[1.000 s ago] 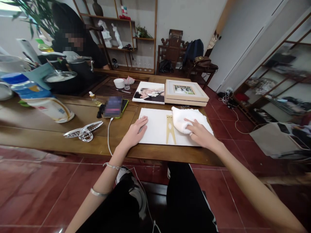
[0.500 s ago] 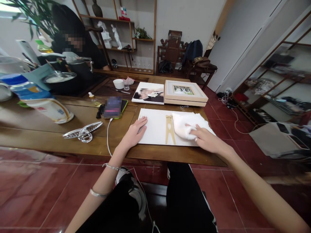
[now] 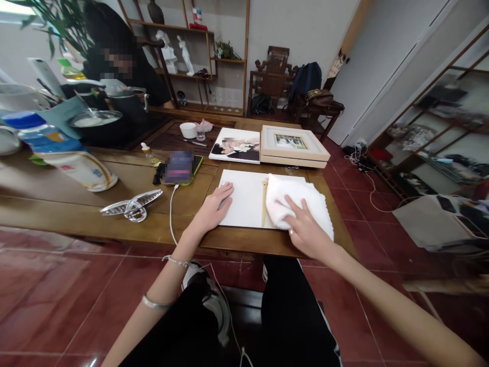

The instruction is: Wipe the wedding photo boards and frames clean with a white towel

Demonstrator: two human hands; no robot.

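My left hand (image 3: 217,205) rests with fingers stretched out on the left end of a flat white board (image 3: 244,204). Under my right hand (image 3: 308,230), a white towel (image 3: 311,201) is bunched toward the board's right half and hangs past its right edge. The thumb and some fingers press into the towel's folds, while others lie spread over it. Between the hands, a tan long-legged figure (image 3: 264,201) shows on the board, its right part covered by the towel.
Behind the board are a photo panel (image 3: 237,158) and a pale framed picture (image 3: 296,158). To the left lie a phone (image 3: 179,169) with a white cable, a clear hair claw (image 3: 133,205) and a tilted blue-and-white bottle (image 3: 72,160). A person in black (image 3: 110,30) sits at the far left.
My right hand has slid the towel left and toward me. The towel is more spread out and now covers part of the tan figure. My left hand stays in place.
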